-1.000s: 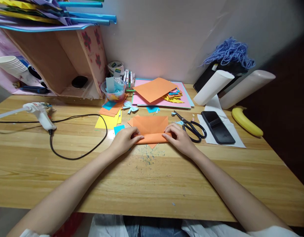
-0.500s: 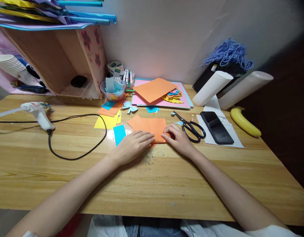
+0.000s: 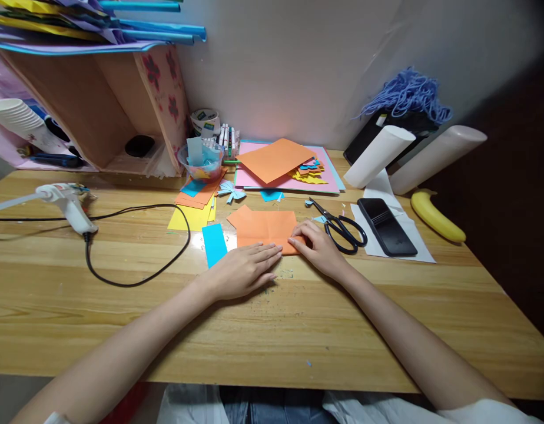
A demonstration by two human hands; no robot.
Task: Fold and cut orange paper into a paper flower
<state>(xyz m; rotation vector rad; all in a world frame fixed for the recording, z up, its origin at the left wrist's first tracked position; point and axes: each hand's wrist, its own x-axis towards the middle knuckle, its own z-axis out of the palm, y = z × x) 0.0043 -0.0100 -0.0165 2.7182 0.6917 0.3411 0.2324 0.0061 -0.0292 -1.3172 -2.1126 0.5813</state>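
Folded orange paper (image 3: 265, 228) lies flat on the worktop (image 3: 272, 318), beside the scissors (image 3: 342, 227). Left hand (image 3: 243, 272) rests flat, fingers extended, tips at the paper's near edge. Right hand (image 3: 320, 250) pinches the paper's right near corner.

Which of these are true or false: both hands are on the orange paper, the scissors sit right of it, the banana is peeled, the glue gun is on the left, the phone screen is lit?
1. Both hands touch the orange paper. True: left hand and right hand press its near edge.
2. The scissors lie right of the paper. True.
3. The banana is peeled. False: it is whole, in its skin.
4. The glue gun lies on the left. True.
5. The phone screen is lit. False: it is dark.
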